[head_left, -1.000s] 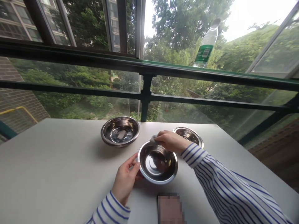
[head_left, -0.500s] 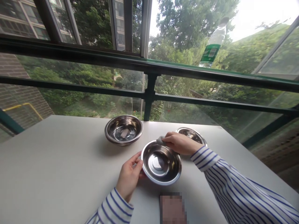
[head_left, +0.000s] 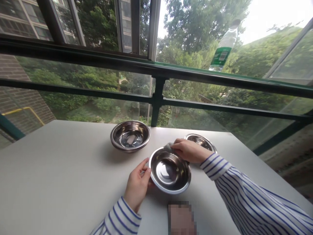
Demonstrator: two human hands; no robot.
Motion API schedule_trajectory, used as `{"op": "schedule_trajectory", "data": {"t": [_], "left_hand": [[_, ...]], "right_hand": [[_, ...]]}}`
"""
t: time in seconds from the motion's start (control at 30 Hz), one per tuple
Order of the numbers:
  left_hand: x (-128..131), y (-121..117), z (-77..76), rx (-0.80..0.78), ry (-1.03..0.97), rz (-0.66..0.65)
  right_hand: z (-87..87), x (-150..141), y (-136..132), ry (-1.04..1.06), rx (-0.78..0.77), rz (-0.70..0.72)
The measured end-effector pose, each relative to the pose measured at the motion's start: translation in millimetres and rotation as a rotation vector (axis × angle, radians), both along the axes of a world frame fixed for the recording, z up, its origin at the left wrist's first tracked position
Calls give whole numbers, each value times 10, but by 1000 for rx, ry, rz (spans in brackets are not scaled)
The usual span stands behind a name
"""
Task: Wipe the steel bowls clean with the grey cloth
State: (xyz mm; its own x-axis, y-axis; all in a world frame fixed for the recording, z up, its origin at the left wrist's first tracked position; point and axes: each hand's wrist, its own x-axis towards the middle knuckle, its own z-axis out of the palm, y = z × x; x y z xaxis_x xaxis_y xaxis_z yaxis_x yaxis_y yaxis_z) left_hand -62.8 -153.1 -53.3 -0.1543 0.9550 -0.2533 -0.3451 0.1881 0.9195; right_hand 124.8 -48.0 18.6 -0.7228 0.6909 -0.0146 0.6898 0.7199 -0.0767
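A shiny metal bowl is tilted toward me above the white table. My left hand grips its left rim, thumb at the edge and the other fingers underneath. At the far rim, my right hand is closed on a small grey cloth that touches the bowl's edge. Behind my right hand sits another metal bowl, partly covered by it. Farther left, a metal bowl, seemingly stacked on another, stands on the table.
The white table ends at a dark green railing with glass behind it. A plastic bottle with a green label stands on the top rail. Near the front edge lies a blurred-out, phone-shaped object.
Almost nothing differs. The whole view has shifted very slightly; both hands keep their hold on the bowl and the cloth.
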Motion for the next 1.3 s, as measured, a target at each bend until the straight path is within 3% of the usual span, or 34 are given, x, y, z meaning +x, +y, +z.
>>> {"op": "schedule_trajectory", "data": {"t": [0.13, 0.27, 0.53, 0.7, 0.87, 0.97, 1.13, 1.3], "left_hand": [[10, -9, 1, -11, 14, 12], [4, -9, 30, -22, 11, 0], [-22, -3, 59, -4, -6, -13], [-26, 10, 28, 16, -4, -15], [-38, 35, -31, 47, 44, 16], [-39, 34, -27, 58, 59, 28], [-38, 32, -2, 66, 57, 23], [-57, 46, -8, 51, 54, 32]], "right_hand": [[0, 328, -160, -9, -39, -60], [-29, 389, -237, -4, -51, -124], [-30, -188, 46, -49, 49, -43], [-28, -493, -49, -86, 93, 58], [-28, -564, -136, -104, 120, 83], [-50, -580, -151, -106, 137, 54], [-76, -628, -224, -95, 118, 121], [-109, -636, -225, -95, 125, 82]]}}
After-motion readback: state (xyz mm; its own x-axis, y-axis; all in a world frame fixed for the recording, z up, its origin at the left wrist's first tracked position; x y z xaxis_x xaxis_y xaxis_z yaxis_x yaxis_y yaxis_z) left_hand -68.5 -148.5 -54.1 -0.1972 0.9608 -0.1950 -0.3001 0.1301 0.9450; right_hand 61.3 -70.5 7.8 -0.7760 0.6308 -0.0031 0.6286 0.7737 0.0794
